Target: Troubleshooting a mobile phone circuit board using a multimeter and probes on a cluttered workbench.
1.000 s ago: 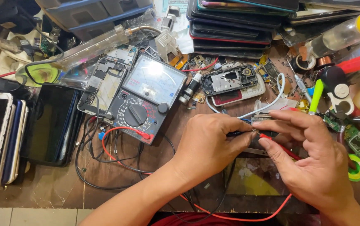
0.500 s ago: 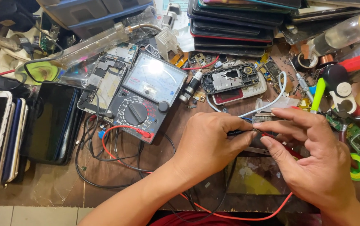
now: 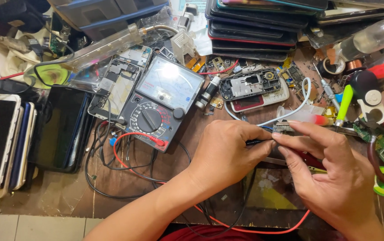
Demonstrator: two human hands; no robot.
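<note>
Small grey metallic electronic part [image 3: 283, 128] pinched above the brown wooden workbench [image 3: 178, 169], touched by thin black probe [image 3: 256, 142].

Probe tips [image 3: 263, 142] behind fingers [image 3: 250, 134]

Both arms are bare from the wrist back to where they leave the bottom edge of the view, with no sleeve, watch or band on either. The left hand [image 3: 225, 154] and the right hand [image 3: 335, 178] wear no gloves and no rings. The fingernails are short and plain. At the bottom edge, between the forearms, a strip of red clothing [image 3: 210, 234] shows.
</note>
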